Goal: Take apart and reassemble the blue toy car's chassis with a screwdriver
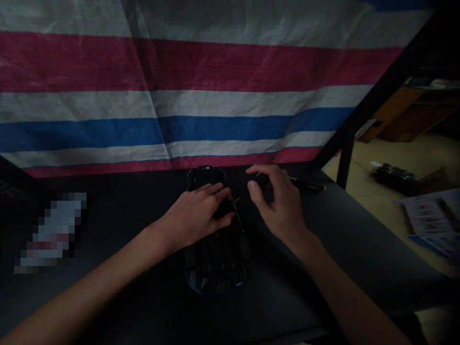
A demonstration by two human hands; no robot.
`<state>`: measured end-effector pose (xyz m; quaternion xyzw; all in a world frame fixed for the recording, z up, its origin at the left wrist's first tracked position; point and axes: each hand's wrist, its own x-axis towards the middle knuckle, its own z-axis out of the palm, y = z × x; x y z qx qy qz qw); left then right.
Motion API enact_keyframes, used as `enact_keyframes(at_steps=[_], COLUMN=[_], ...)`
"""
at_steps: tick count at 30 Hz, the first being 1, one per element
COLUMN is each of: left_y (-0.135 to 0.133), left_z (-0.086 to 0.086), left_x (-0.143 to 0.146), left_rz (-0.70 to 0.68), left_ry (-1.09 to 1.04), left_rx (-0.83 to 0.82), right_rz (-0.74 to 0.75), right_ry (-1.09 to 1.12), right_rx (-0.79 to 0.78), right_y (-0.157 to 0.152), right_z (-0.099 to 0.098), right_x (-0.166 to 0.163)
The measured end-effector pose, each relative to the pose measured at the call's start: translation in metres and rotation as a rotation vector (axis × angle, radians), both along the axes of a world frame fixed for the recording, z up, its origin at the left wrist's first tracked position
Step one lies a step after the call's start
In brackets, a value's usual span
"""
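A dark toy car (215, 275) lies lengthwise on the black table, its details hard to make out in the dim light. My left hand (201, 213) reaches across its middle from the left, fingers curled over the body and thumb bent along the right side. A thin rod (238, 216) sticks out at a slant beside that thumb. To the right of the car, my right hand (278, 201) is raised with thumb and forefinger curved apart. Something dark shows behind those fingers, but I cannot tell what. Just beyond it lies a screwdriver (312, 185) with a black and yellow handle.
Behind the table (345, 244) hangs a striped red, white and blue sheet (215, 67). A blurred-out pale item (53, 235) lies at the left. A dark frame post (345, 158) stands at the back right corner. Printed papers (431, 218) lie on the floor at right.
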<state>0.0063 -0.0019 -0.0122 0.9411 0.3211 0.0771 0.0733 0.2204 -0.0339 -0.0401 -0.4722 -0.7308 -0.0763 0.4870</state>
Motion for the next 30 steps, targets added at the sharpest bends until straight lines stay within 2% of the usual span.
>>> enact_keyframes(at_steps=[4,9,14,17,22,26,30], left_y=[0.0,0.0,0.001,0.001,0.001,0.001,0.001], left_z=[0.001,0.001,-0.001,-0.001,-0.001,0.0,0.001], left_x=[0.0,0.001,0.0,0.0,0.001,0.001,0.0], left_rz=[-0.003,-0.001,-0.015,-0.001,-0.004,0.004,0.004], left_ry=[0.007,-0.004,-0.006,-0.008,-0.004,-0.007,0.001], left_rx=[0.001,-0.006,0.001,0.011,0.011,0.005,-0.013], right_rz=[-0.055,0.02,-0.079,-0.002,-0.065,0.011,-0.061], right_ry=[-0.02,-0.062,-0.006,-0.001,0.033,0.008,-0.021], right_rx=[0.04,0.049,0.031,0.02,0.005,0.009,-0.047], right_y=[-0.002,-0.002,-0.002,-0.001,0.003,0.005,0.006], right_z=[0.0,0.0,0.002,0.002,0.004,0.006,0.016], right_x=[-0.004,-0.004,-0.005,-0.006,-0.009,-0.011,-0.012])
